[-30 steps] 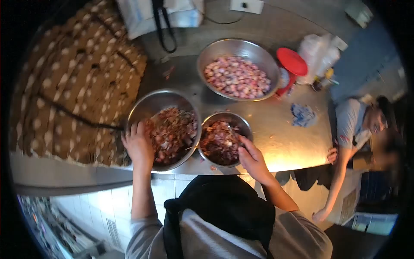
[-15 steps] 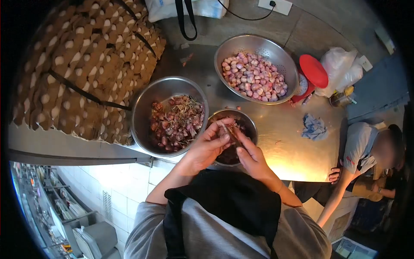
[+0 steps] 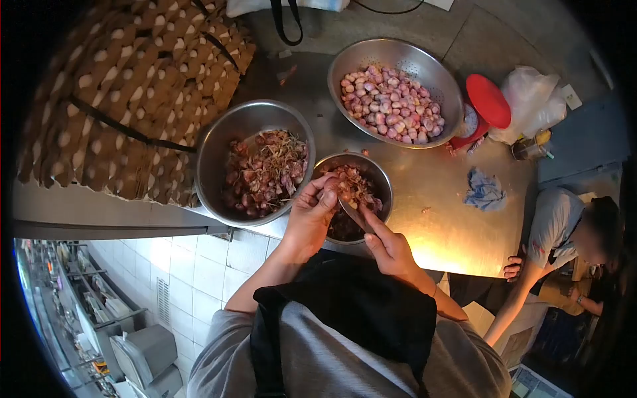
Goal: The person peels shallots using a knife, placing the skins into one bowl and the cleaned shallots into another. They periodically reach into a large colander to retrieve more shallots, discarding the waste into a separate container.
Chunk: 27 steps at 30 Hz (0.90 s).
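Above the near edge of a smaller metal bowl (image 3: 387, 199), my right hand (image 3: 390, 249) grips a knife (image 3: 353, 213), its blade pointing up and left. My left hand (image 3: 313, 213) pinches a small shallot (image 3: 331, 184) beside the blade tip. Reddish peels (image 3: 355, 186) fill much of that bowl. To its left, a larger metal bowl (image 3: 207, 169) contains unpeeled shallots and dry stalks (image 3: 265, 169). Peeled pink shallots (image 3: 391, 103) lie in a metal colander (image 3: 448, 79) at the back.
Stacked egg trays (image 3: 133, 99) with black straps stand at the left. Right of the colander are a red scale (image 3: 488, 103), plastic bags (image 3: 531, 103) and a jar (image 3: 527, 147). A blue cloth (image 3: 486, 191) lies on the metal table (image 3: 458, 232). A co-worker (image 3: 557, 219) leans at the right edge.
My hands have moved apart, exposing the knife blade and the peels below. The view has shifted, so the bowls and colander appear slightly higher.
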Tool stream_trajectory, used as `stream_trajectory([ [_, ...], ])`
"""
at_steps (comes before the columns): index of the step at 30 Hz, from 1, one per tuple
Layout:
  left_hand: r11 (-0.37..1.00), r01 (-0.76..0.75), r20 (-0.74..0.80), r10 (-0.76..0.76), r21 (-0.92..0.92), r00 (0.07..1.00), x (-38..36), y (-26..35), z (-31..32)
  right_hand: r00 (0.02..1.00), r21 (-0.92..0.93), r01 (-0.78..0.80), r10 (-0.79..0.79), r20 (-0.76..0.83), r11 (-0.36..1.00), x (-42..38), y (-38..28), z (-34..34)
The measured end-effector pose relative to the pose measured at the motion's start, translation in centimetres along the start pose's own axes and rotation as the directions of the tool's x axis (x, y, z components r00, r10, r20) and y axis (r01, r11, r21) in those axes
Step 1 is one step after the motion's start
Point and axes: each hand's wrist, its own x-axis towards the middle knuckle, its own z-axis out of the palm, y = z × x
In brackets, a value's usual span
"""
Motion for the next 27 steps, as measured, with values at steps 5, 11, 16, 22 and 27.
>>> stream_trajectory([
  [5, 1.000, 0.012, -0.028, -0.012, 0.010, 1.000, 0.3, 0.2, 0.5, 0.997, -0.080, -0.009, 0.003, -0.075, 0.997, 0.2, -0.2, 0.5],
  [11, 0.993, 0.068, 0.034, -0.065, -0.094, 0.997, -0.1, -0.4, 0.4, 0.994, -0.060, 0.009, -0.016, -0.111, 0.998, 1.5, -1.4, 1.2],
  [16, 1.000, 0.000, 0.056, 0.000, -0.009, 0.998, 0.5, -0.1, -0.3, 0.988, -0.021, 0.066, -0.068, -0.138, 0.998, 2.4, -0.6, 2.7],
  [22, 0.988, -0.113, 0.051, 0.108, 0.110, 0.993, 1.0, 0.4, -1.6, 0.987, 0.466, -0.128, 0.159, -0.028, 0.876, 3.8, -0.8, 3.9],
  [27, 0.945, -0.216, 0.038, 0.213, 0.246, 0.976, 1.3, 0.6, -0.6, 0.953, 0.657, -0.277, 0.288, 0.095, 0.701, 4.4, -1.7, 3.5],
])
